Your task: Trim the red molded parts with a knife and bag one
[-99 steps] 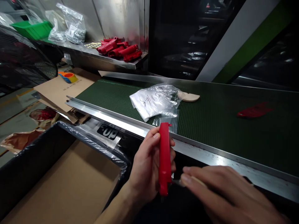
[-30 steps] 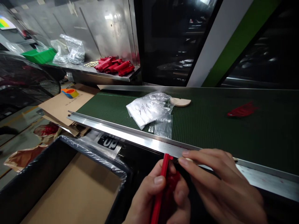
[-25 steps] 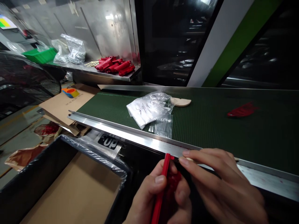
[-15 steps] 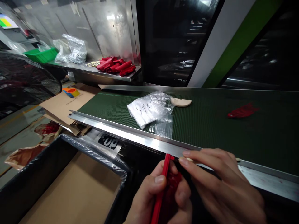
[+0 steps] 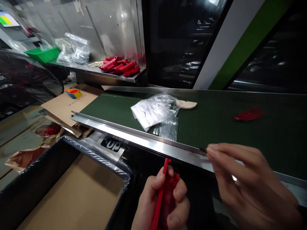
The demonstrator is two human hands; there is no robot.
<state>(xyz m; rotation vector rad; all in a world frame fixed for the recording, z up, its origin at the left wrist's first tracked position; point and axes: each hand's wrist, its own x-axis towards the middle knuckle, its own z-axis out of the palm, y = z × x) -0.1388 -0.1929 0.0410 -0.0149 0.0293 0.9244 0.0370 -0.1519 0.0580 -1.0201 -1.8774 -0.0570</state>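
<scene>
My left hand is closed around a red plastic part. A long straight red edge of it rises past my thumb, with a small nub at the top; its lower end is out of view. To the right, over the conveyor's metal rail, my right hand pinches a slender tool between thumb and fingertips. Only its dark thin tip shows clearly, pointing left; its exact kind is hidden by the fingers. The tool is apart from the red part.
A green conveyor belt carries plastic bags, a pale half-round piece and another red part. Red parts are heaped on a metal shelf. A black lined bin stands at left, near cardboard bearing a tape roll.
My right hand has moved right, away from the red part, with the slender tool. My left hand has shifted slightly left and down, still holding the red part.
</scene>
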